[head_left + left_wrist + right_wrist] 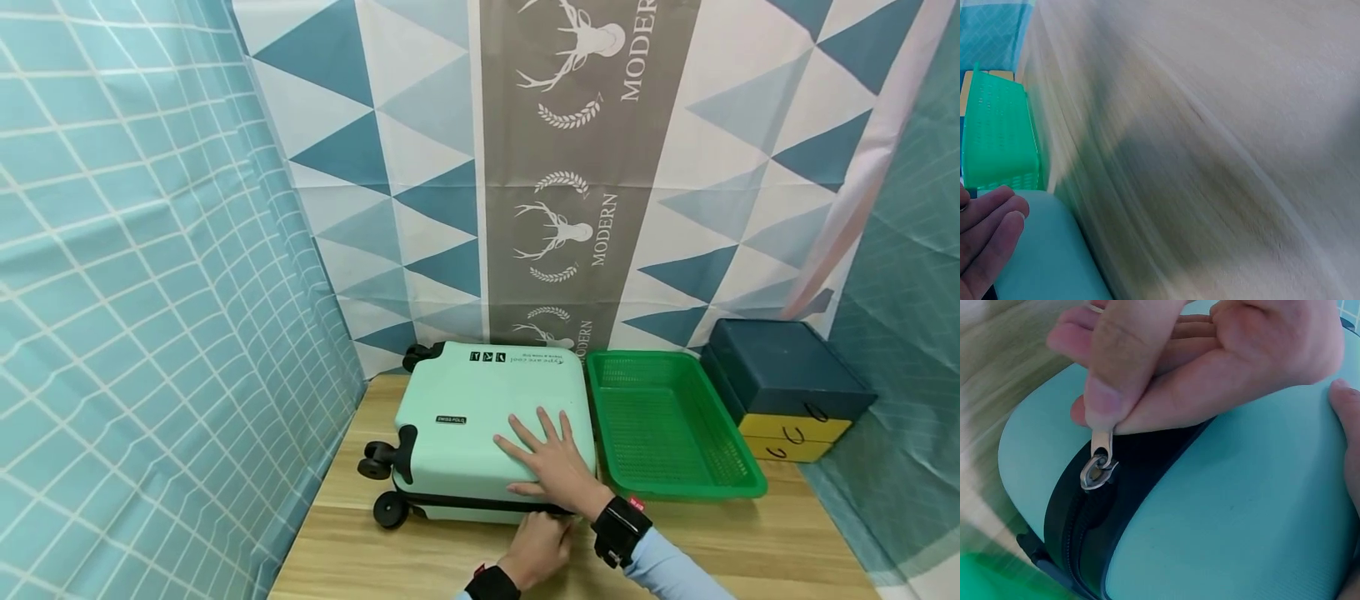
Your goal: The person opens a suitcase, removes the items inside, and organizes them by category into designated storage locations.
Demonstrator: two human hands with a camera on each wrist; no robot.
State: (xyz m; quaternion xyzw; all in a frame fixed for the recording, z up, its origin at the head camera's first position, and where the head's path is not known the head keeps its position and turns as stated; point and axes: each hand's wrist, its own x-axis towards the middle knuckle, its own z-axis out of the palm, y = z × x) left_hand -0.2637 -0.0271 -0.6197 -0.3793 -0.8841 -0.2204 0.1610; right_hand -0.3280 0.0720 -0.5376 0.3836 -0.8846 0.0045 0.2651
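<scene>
A mint-green suitcase (495, 450) lies flat on the wooden table, its wheels pointing left. My left hand (536, 548) is at the suitcase's near side, by the right-hand corner. In the right wrist view, the left thumb and index finger pinch a metal zipper pull (1102, 444) on the black zipper band (1094, 522), which curves around the corner. My right hand (553, 467) rests on the suitcase's top face with its fingers spread, just above the left hand. Part of the right hand shows at the edge of the right wrist view.
A green plastic basket (597, 417) stands right beside the suitcase. Farther right are stacked dark blue and yellow boxes (787, 367). Patterned cloth (435, 167) hangs behind the table (420, 567), and a blue checked curtain (150, 292) hangs along the left.
</scene>
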